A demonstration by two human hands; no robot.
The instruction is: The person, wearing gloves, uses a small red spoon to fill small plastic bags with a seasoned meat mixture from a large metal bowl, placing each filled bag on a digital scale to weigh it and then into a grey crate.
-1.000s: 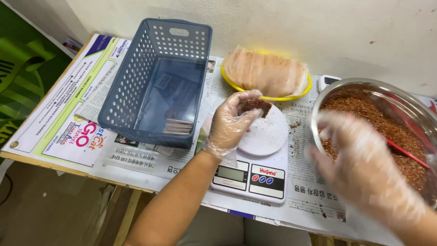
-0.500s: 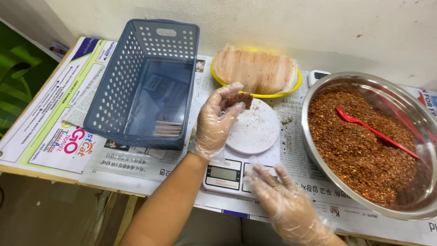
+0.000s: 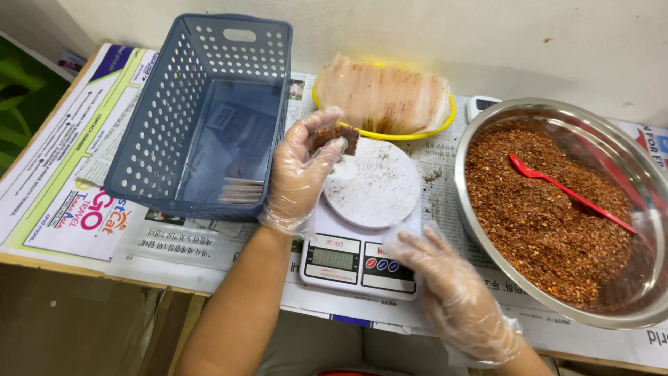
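Two gloved hands work at the table's near edge: the left hand (image 3: 298, 174) pinches a brown lump (image 3: 334, 137) above the scale (image 3: 362, 237), basket (image 3: 202, 111) at 9 o'clock; the right hand (image 3: 452, 292), open and empty, has slid from the bowl (image 3: 626, 167) to the scale's 5 o'clock corner.

Views: only one, the head camera; no second view shares the scene.
Position: above the near edge of the table, over the kitchen scale (image 3: 360, 240).
Direction: it looks steeply down and a little forward, toward the wall behind the scale.
Nearness: close; the scale is near the centre, both forearms enter from the bottom edge.
Field, left of the scale: blue basket (image 3: 202, 111), complete.
Field, right of the scale: steel bowl (image 3: 630, 150), cut by the frame edge.
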